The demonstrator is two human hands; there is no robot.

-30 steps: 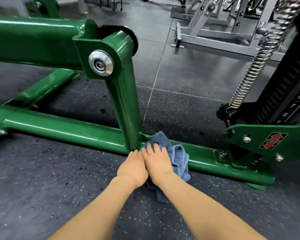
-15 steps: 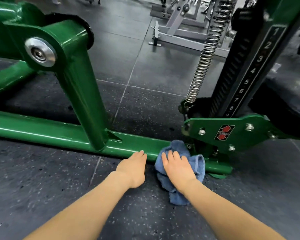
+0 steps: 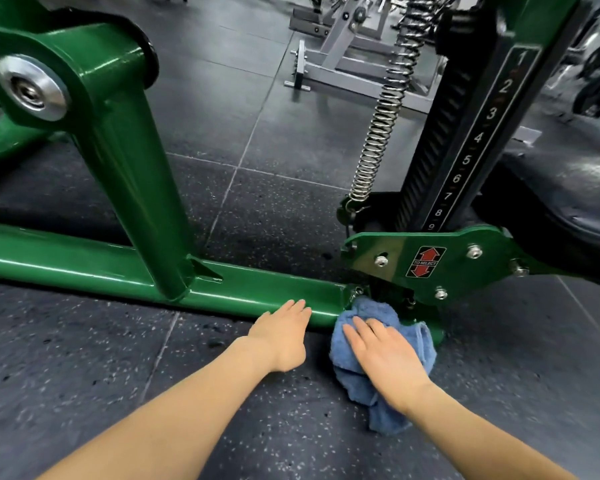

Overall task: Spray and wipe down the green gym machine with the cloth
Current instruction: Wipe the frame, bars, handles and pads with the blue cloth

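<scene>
Right hand [image 3: 385,355] flat on cloth [image 3: 378,344], fingers straight, pressing it against the far-right end of the rail [image 3: 284,292]; nothing curled round it. Left hand [image 3: 284,330] also flat and loose, fingertips touching the rail's near edge just left of the cloth, holding nothing. Cloth is blue terry, bunched, soft, tail trailing onto the speckled rubber floor [image 3: 84,358]. Rail runs left-right, glossy green painted steel tube; unwiped length lies left of the cloth, so right hand likely drags leftward. Beyond it: green bracket [image 3: 426,251] with bolts directly above cloth, coil spring [image 3: 378,133], numbered post [image 3: 478,133]. No spray bottle in view.
</scene>
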